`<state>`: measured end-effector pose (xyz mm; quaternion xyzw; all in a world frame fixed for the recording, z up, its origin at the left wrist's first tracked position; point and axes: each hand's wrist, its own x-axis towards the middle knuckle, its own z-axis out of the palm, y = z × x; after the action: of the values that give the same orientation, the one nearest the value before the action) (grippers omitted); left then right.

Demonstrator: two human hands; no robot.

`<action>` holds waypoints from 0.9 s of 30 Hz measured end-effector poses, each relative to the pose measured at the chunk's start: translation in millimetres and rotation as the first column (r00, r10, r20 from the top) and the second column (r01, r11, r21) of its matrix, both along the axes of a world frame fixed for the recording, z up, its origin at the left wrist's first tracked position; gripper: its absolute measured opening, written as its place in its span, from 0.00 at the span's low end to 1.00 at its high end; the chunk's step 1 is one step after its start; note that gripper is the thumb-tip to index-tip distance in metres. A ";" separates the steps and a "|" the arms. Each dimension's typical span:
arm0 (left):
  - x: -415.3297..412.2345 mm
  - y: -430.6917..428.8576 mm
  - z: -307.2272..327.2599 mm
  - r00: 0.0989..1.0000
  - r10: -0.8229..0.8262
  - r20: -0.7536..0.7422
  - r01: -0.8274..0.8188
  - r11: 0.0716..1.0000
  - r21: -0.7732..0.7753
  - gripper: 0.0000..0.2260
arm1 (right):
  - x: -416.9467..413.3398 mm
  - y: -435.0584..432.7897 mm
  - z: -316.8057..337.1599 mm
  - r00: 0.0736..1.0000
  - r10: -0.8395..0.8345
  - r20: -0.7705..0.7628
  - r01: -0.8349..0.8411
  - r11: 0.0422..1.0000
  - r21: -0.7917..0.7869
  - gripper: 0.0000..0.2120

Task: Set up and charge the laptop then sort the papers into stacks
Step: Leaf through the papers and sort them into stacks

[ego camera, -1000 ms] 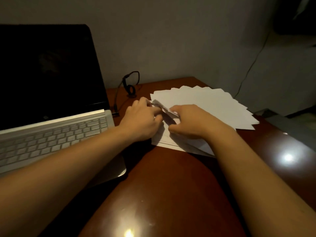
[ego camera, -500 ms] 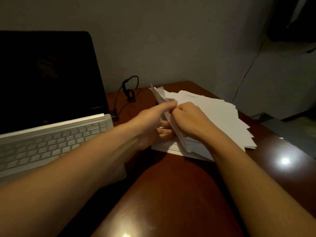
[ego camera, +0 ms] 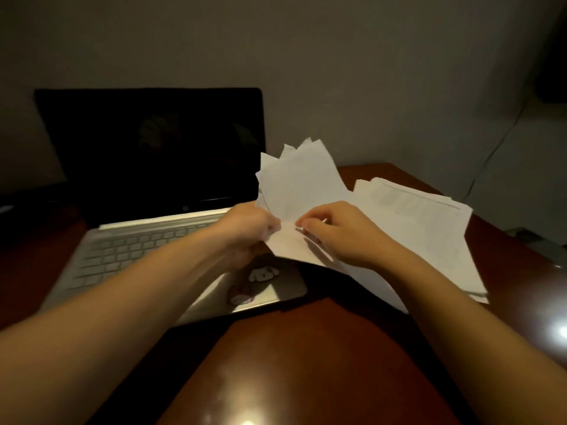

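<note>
Papers (ego camera: 300, 179) rise in a fanned sheaf beside an open laptop (ego camera: 147, 253), gripped by both hands over a wooden desk (ego camera: 306, 348).
On the sheaf's lower-left edge the left hand (ego camera: 248, 228) curls its fingers, while the right hand (ego camera: 340, 234) pinches the bottom edge with bent fingers. The sheets stand nearly upright against the dark screen's right corner. A looser pile (ego camera: 429, 234) lies flat on the desk to the right. Half a second ago these sheets were only tipped up off that pile; now they are higher and nearer the laptop.
</note>
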<state>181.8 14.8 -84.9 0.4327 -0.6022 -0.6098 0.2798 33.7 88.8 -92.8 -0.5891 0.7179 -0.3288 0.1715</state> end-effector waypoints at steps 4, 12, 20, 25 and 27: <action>61.6 -10.5 7.7 0.992 0.095 0.081 -0.083 0.987 -0.138 0.08 | 46.7 -8.5 5.4 0.981 0.074 -0.180 -0.076 0.997 -0.001 0.12; 199.6 -39.2 7.4 0.941 0.299 0.158 -0.247 0.927 -0.282 0.13 | 151.7 -30.6 10.2 0.887 0.322 -0.331 -0.319 0.946 0.065 0.14; 286.1 -60.2 -25.0 0.821 0.482 0.306 -0.235 0.774 -0.589 0.19 | 209.9 -53.5 -15.1 0.787 0.387 -0.480 -0.292 0.920 0.262 0.39; 296.1 -56.8 -51.0 0.770 0.499 0.398 -0.066 0.683 -0.727 0.15 | 216.3 -51.2 -27.3 0.741 0.439 -0.508 -0.376 0.898 0.227 0.36; 299.5 -58.6 -48.6 0.745 0.487 0.456 -0.068 0.735 -0.675 0.22 | 213.9 -51.3 -26.6 0.724 0.484 -0.491 -0.428 0.874 0.230 0.34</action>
<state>481.3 -43.8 -133.5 0.5775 -0.7473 -0.1534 0.2907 247.6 37.4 -119.3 -0.8055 0.5851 -0.0627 0.0699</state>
